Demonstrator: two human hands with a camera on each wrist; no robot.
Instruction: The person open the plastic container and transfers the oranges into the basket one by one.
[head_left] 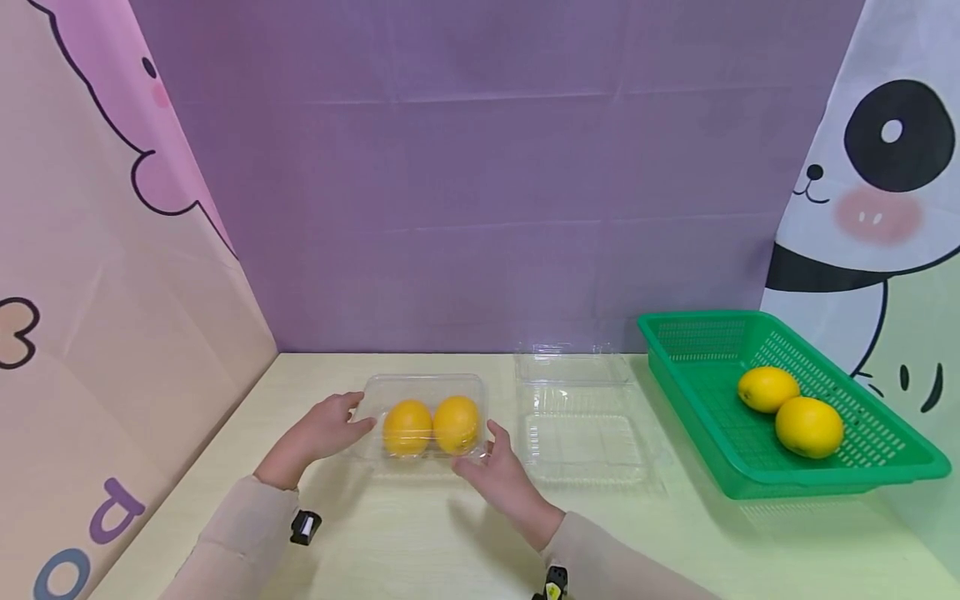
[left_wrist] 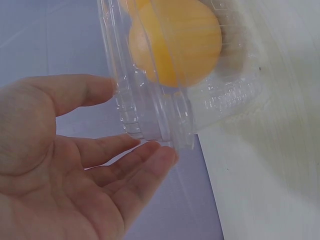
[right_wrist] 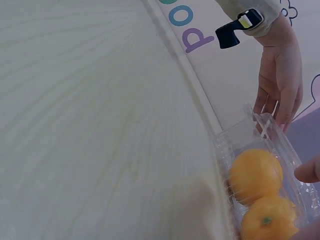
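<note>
Nearest are the two pale sleeves, the left sleeve (head_left: 240, 533) and the right sleeve (head_left: 630, 558), with dark devices at the wrists below the grips. The right grip (head_left: 512, 485) holds the right end of a clear container (head_left: 423, 387), thumb at the near corner and fingers along the end, spread just wide enough to take it in. The left grip (head_left: 327, 429) holds the opposite end, thumb on one side and fingers bent against the other, as the left wrist view shows.

The clear container sits between the two grips, above or on the counter (head_left: 397, 542); its contact underneath cannot be told. Inside, side by side, are two round yellow-orange fruits: the left fruit (head_left: 407, 428) nearer the left grip, and the right fruit (head_left: 456, 425) nearer the right grip, with a green spot visible in the right wrist view. Clear plastic covers both; whether the lid is latched cannot be told.

Just beyond the right grip, to its right, a second clear container (head_left: 585, 450) stands open, its lid (head_left: 573, 367) folded back away from the grips. Farther right, a green basket (head_left: 832, 484) holds two yellow fruits, the rear one (head_left: 768, 389) touching the front one (head_left: 809, 427). Past both grips hangs a purple backdrop (head_left: 487, 192).
</note>
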